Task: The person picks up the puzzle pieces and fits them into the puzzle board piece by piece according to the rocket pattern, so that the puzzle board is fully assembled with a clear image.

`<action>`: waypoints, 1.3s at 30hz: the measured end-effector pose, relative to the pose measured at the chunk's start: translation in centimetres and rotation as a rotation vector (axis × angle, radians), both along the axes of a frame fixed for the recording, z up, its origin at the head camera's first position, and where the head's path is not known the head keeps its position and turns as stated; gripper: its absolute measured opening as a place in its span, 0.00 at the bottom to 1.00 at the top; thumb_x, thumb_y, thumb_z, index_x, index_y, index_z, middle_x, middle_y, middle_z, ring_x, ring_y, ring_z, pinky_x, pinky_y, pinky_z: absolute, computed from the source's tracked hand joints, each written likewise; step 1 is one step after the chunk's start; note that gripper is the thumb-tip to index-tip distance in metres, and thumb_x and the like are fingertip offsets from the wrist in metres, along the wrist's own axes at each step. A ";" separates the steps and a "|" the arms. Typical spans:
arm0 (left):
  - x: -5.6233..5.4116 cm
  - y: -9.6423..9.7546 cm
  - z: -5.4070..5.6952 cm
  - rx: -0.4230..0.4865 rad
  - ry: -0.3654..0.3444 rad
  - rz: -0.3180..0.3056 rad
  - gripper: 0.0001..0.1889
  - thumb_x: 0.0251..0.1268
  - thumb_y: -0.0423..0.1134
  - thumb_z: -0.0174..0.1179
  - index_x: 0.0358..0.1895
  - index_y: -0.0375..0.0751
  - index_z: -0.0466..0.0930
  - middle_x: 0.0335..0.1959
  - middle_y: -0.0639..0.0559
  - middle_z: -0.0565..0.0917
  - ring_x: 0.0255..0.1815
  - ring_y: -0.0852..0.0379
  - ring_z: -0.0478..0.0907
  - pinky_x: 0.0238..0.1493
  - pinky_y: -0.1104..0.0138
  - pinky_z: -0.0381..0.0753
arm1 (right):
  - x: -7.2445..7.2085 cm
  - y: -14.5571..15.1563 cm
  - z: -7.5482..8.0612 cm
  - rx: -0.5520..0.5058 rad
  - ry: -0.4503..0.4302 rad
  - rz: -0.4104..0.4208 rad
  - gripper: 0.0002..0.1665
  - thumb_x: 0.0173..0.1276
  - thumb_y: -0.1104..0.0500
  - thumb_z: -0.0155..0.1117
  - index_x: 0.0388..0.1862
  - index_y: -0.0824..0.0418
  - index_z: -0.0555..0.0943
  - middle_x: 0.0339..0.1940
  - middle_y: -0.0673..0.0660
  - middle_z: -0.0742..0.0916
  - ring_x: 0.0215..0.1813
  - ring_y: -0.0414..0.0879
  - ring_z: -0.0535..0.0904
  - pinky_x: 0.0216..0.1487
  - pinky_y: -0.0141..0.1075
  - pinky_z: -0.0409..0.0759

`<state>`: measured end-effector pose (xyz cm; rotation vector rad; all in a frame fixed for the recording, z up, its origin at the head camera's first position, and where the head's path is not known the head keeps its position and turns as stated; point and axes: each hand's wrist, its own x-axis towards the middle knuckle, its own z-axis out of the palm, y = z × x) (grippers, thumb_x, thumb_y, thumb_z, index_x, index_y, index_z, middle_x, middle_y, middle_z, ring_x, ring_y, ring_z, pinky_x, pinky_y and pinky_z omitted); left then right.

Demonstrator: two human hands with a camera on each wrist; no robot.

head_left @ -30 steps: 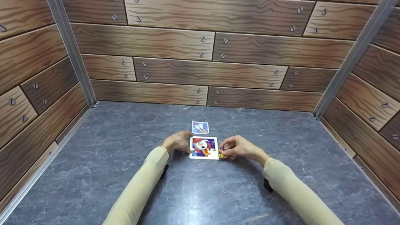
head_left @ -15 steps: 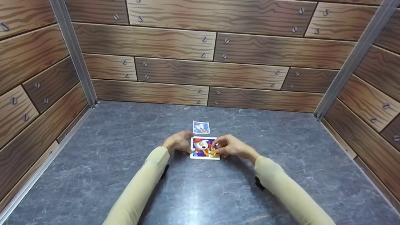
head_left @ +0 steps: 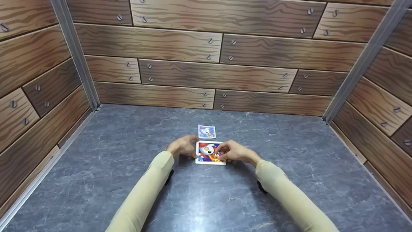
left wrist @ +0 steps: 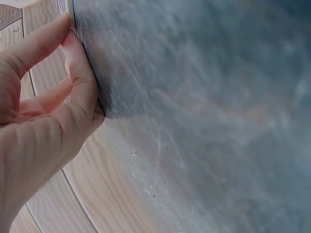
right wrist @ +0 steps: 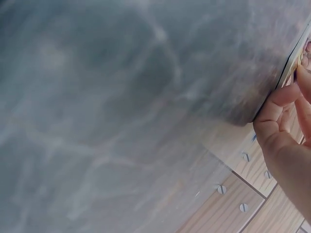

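A small jigsaw puzzle [head_left: 205, 149] in a white-rimmed tray [head_left: 209, 163] lies flat on the table; it pictures a white figure on red and purple. My left hand [head_left: 184, 145] holds the tray's left edge, forefinger near the far corner, thumb near the close one. Over the puzzle's lower right, my right hand [head_left: 236, 151] pinches a yellow and purple puzzle piece [head_left: 216, 157], mostly hidden by the fingertips. The right wrist view has the right hand [right wrist: 286, 131] at the tray's edge, cut off by the frame. In the left wrist view, the left hand's fingers [left wrist: 80, 73] touch the tray's edge.
A picture card [head_left: 206, 131] with a matching design lies just beyond the tray. The grey marbled tabletop [head_left: 145, 129] is bounded by wood-print walls [head_left: 180, 71] at the back and sides, with metal posts [head_left: 84, 71] at the corners.
My right hand has moved left from beside the tray to over the puzzle's lower right, bringing the piece into the white gap there. The left hand and the tray stay in place.
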<state>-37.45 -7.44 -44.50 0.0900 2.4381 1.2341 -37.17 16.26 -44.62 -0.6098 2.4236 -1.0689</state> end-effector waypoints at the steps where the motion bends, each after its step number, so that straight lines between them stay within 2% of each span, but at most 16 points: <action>1: 0.0 0.0 0.0 -0.008 0.006 -0.001 0.41 0.46 0.23 0.70 0.69 0.43 0.68 0.64 0.40 0.74 0.55 0.52 0.71 0.61 0.59 0.74 | 0.0 -0.1 0.0 0.002 0.002 0.001 0.15 0.62 0.68 0.66 0.48 0.66 0.83 0.28 0.49 0.79 0.27 0.40 0.73 0.27 0.30 0.72; 6: -0.1 -0.2 0.0 -0.037 0.014 0.006 0.40 0.47 0.25 0.70 0.68 0.44 0.69 0.63 0.41 0.74 0.57 0.50 0.71 0.63 0.57 0.72 | -0.2 -0.4 0.0 0.017 0.021 0.023 0.16 0.59 0.70 0.67 0.47 0.67 0.82 0.28 0.49 0.78 0.28 0.39 0.72 0.26 0.29 0.71; 13: 0.0 -0.4 -0.1 -0.006 -0.017 0.033 0.41 0.46 0.24 0.70 0.69 0.46 0.68 0.66 0.41 0.72 0.63 0.47 0.70 0.67 0.54 0.69 | -0.1 -0.7 -0.1 0.010 0.039 0.047 0.12 0.56 0.72 0.67 0.41 0.70 0.82 0.27 0.49 0.79 0.29 0.39 0.72 0.28 0.28 0.71; 23: 0.0 -0.7 0.1 -0.005 -0.024 0.033 0.41 0.47 0.24 0.70 0.69 0.46 0.68 0.66 0.41 0.73 0.60 0.49 0.71 0.65 0.55 0.71 | -0.2 -1.0 0.1 0.029 0.058 0.054 0.09 0.58 0.70 0.68 0.38 0.69 0.84 0.25 0.48 0.80 0.26 0.38 0.72 0.27 0.28 0.71; 26: 0.1 -0.7 0.0 -0.016 -0.007 0.022 0.40 0.47 0.25 0.71 0.68 0.46 0.68 0.64 0.41 0.74 0.59 0.49 0.72 0.64 0.55 0.72 | -0.2 -0.8 0.2 0.018 0.020 0.052 0.09 0.61 0.68 0.67 0.40 0.69 0.84 0.26 0.48 0.81 0.27 0.38 0.73 0.27 0.29 0.71; 30: 0.1 -0.5 -0.3 -0.014 0.008 0.010 0.40 0.46 0.25 0.71 0.68 0.44 0.68 0.62 0.40 0.75 0.57 0.49 0.72 0.62 0.55 0.73 | -0.2 0.3 0.2 -0.041 -0.091 0.021 0.10 0.66 0.65 0.64 0.45 0.69 0.82 0.32 0.50 0.82 0.30 0.40 0.74 0.30 0.30 0.74; 34: 0.2 -0.4 -0.3 0.030 -0.019 0.024 0.40 0.47 0.23 0.70 0.68 0.43 0.68 0.59 0.41 0.76 0.51 0.51 0.74 0.54 0.61 0.79 | -0.4 1.6 0.4 -0.089 -0.151 -0.022 0.13 0.68 0.64 0.61 0.49 0.68 0.81 0.37 0.52 0.82 0.36 0.42 0.76 0.33 0.31 0.77; 39: 0.1 -0.6 -0.1 0.101 -0.039 0.029 0.38 0.49 0.22 0.69 0.67 0.41 0.68 0.53 0.42 0.74 0.42 0.55 0.75 0.37 0.70 0.81 | -0.5 2.9 0.7 -0.090 -0.095 -0.097 0.16 0.69 0.62 0.62 0.53 0.67 0.81 0.45 0.57 0.84 0.40 0.43 0.77 0.36 0.33 0.78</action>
